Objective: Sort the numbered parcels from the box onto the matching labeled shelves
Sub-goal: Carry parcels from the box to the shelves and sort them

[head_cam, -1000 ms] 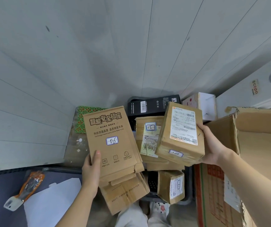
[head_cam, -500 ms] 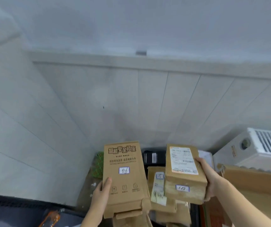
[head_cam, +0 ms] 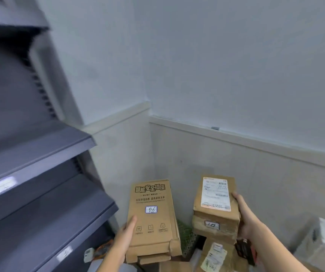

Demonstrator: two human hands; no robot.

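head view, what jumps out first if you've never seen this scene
Two brown parcels held up side by side low in the frame: the left hand grips the flat parcel marked 06, and the right hand grips the thicker parcel marked 10, which carries a white shipping label. On the left rise the dark grey shelves, blurred, with small white labels on their front edges that cannot be read.

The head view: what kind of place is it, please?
Probably a parcel storeroom or small sorting room. Dark grey metal shelves carry white labels, and each hand holds a brown cardboard parcel with a handwritten number, 06 and 10.
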